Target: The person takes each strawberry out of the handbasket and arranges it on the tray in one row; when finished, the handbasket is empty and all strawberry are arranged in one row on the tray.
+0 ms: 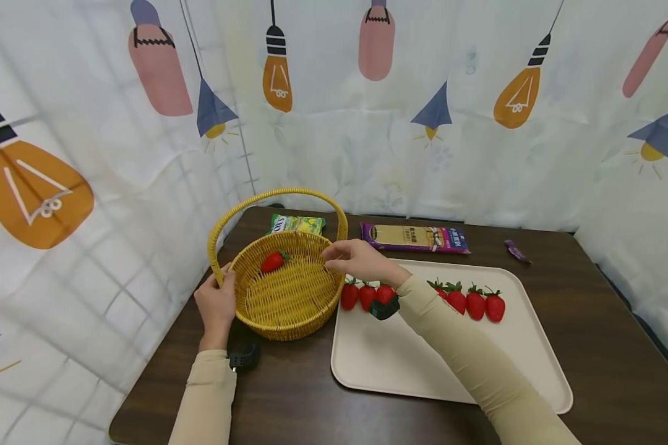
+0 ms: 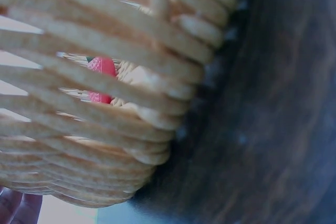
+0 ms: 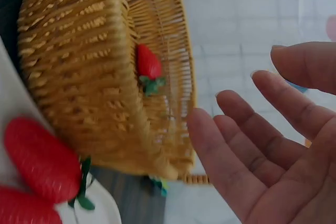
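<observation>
A yellow wicker basket [image 1: 289,321] with a tall hoop handle stands on the table's left side, tilted a little. My left hand [image 1: 217,303] grips its left rim near the foot of the handle. Inside lies one strawberry [image 1: 273,262] with green leaves, also visible through the weave in the left wrist view. Over the basket's right rim hovers my right hand [image 1: 360,259], its fingers spread loosely around nothing in the right wrist view. Below the right forearm, a cream tray [image 1: 401,364] bears a row of strawberries [image 1: 475,304], partly hidden by the sleeve.
Behind the basket lies a green snack packet [image 1: 297,224]. A purple and gold package [image 1: 414,238] lies behind the tray, and a small purple wrapper [image 1: 516,251] sits at the back right. A printed curtain [image 1: 334,142] hangs along the dark table's [image 1: 289,395] back edge.
</observation>
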The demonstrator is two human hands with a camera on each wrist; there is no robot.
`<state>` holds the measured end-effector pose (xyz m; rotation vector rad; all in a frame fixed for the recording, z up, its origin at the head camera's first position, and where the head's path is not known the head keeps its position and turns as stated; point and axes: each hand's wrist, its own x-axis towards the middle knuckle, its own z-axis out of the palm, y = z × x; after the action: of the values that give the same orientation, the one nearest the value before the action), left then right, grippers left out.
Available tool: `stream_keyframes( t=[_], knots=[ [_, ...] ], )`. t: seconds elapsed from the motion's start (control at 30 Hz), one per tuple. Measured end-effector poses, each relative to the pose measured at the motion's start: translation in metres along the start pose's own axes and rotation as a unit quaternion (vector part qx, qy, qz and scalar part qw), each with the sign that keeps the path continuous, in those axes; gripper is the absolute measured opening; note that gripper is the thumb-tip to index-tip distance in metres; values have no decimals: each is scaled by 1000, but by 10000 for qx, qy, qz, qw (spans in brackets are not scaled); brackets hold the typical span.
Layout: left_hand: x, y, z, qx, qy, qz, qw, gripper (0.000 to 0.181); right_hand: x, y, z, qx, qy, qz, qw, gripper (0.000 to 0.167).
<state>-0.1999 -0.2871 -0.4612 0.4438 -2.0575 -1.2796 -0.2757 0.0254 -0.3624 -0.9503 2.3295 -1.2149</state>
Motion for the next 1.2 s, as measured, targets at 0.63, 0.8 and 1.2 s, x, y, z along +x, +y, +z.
stream_keyframes(
  t=[0.63,0.8,1.2],
  knots=[
    [0,-1,-1,71,-86,-62,9999,35,72,-12,39,742,-324,443,9957,36],
    [0,-1,-4,50,65,-50,10000,33,87,-11,51,1054,-174,497,9930,36],
    [-1,2,0,56,-79,-140,9999,33,106,-3,68,371,325,480,9976,34]
  ],
)
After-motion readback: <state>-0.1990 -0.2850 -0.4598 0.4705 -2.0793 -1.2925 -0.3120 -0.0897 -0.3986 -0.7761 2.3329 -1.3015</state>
